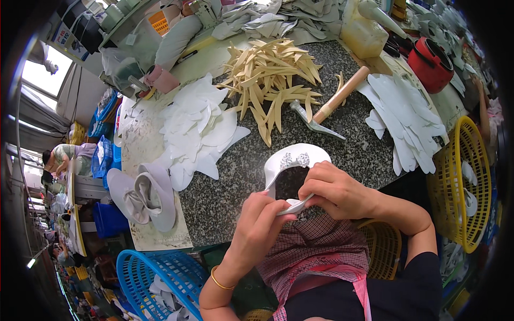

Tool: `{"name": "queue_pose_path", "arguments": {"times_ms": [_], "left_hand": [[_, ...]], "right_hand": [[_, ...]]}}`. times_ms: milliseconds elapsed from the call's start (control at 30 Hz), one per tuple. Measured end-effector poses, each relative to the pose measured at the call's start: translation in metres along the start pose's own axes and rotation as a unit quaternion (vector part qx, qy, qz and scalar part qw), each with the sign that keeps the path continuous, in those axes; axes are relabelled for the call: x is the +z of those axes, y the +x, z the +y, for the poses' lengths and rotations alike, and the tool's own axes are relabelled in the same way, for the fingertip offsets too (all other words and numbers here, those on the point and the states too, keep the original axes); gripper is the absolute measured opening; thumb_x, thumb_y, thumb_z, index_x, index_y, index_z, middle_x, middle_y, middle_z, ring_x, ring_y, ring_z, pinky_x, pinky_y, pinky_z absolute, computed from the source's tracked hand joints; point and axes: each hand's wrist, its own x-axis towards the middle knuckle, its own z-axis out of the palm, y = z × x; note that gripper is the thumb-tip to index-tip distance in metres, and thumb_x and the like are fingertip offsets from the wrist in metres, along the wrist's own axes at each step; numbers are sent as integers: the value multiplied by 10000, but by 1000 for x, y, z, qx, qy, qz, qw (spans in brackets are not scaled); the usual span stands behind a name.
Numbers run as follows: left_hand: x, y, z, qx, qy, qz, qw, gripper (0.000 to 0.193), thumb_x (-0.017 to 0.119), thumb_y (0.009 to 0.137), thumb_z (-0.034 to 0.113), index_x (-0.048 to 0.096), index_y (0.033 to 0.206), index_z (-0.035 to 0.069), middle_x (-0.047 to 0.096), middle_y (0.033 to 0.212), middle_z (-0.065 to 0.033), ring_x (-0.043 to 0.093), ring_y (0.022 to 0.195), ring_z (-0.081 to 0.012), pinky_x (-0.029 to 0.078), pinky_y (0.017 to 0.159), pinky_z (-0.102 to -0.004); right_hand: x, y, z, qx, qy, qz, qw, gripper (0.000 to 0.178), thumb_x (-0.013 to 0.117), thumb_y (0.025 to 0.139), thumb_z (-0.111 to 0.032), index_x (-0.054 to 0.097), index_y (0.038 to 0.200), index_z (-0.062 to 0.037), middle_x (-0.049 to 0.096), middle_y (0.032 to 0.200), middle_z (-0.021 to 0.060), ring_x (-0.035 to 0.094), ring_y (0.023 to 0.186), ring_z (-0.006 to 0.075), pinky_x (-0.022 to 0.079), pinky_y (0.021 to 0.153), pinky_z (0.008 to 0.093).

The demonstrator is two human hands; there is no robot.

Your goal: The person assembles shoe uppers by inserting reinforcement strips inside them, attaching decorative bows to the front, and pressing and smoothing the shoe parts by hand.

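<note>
A white shoe upper (pixel 274 159) with a sparkling ornament on its front is held over the near edge of the speckled stone slab (pixel 225 200). My left hand (pixel 256 223) pinches its near end from the left, and my right hand (pixel 338 190) grips the same end from the right. Between my fingers the white edge looks folded. Just beyond the upper lies a hammer (pixel 342 95) with a wooden handle and metal head. Past that is a heap of tan curved strips (pixel 276 69).
White cut pieces lie in piles at left (pixel 193 134) and right (pixel 404 120). A pair of pale shoes (pixel 158 198) sits at the left edge. Baskets, blue (pixel 155 262) and yellow (pixel 466 187), flank the table. A yellowish bottle (pixel 364 32) and red pot (pixel 428 67) stand at the back right.
</note>
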Motion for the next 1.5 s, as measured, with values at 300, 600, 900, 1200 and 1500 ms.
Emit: {"name": "queue_pose_path", "arguments": {"times_ms": [300, 600, 900, 1200, 1500], "left_hand": [[2, 20, 7, -26, -13, -16, 999, 217, 795, 821, 94, 663, 983, 34, 562, 858, -75, 550, 814, -269, 442, 738, -372], [-2, 30, 6, -45, -65, -44, 996, 236, 816, 809, 90, 655, 971, 30, 566, 850, -78, 548, 805, -243, 439, 719, -333], [30, 9, 0, -205, -251, 92, 942, 153, 706, 933, 127, 607, 1006, 37, 561, 952, -76, 461, 967, -249, 374, 854, -363], [27, -5, -2, -162, -295, 150, 930, 766, 850, 811, 139, 384, 1400, -17, 538, 1294, -176, 541, 1236, -264, 430, 1068, -407], [32, -56, -32, -161, -71, 287, 942, 618, 832, 719, -41, 493, 1235, -9, 629, 1007, -95, 693, 941, -181, 574, 825, -325]], "right_hand": [[-12, 6, -1, -7, 1, 2, 1000, 187, 774, 854, -164, 669, 994, -101, 598, 876, 14, 585, 888, 234, 420, 913, 386], [-13, 0, 8, 78, -4, -41, 996, 208, 804, 833, -222, 657, 941, -122, 564, 939, 25, 520, 984, 240, 318, 989, 423], [15, -26, 17, 92, 96, 144, 981, 675, 903, 756, -288, 538, 1249, -9, 560, 1194, 142, 556, 1118, 267, 455, 976, 370], [33, 19, 9, -122, -289, -26, 949, 369, 650, 757, -140, 618, 1113, -46, 614, 928, 81, 679, 823, 226, 579, 701, 322], [36, 7, 19, -84, -272, -186, 940, 281, 635, 765, -124, 611, 985, 49, 576, 929, 96, 578, 925, 222, 559, 711, 296]]}}
